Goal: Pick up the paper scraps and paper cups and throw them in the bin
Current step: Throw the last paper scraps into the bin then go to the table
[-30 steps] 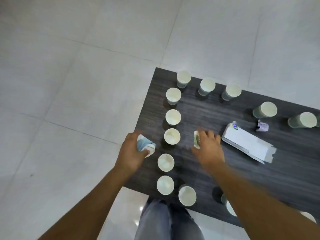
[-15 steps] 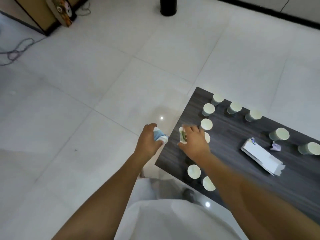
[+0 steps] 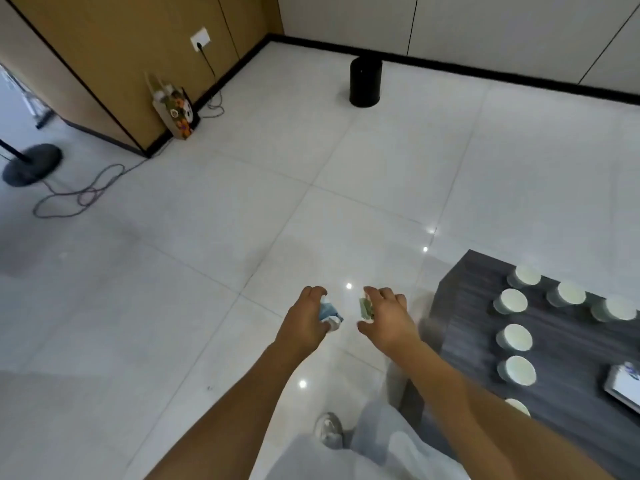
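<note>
The dark wood-grain table (image 3: 478, 306) carries upright white paper cups (image 3: 514, 337). Left of it, over the tiles, the left hand (image 3: 304, 323) grips a crushed blue-white paper cup (image 3: 329, 313); the right hand (image 3: 388, 320) pinches a crushed green paper cup (image 3: 365, 308). The black cylindrical bin (image 3: 365, 81) stands well beyond the table.

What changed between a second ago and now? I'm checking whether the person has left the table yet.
Both hands moved off the dark table and now hang over the white floor, and the view has swung up to show the black bin across the room. The left hand still grips the crushed blue cup, the right hand still holds the greenish cup. The other cups stand on the table as before.
</note>
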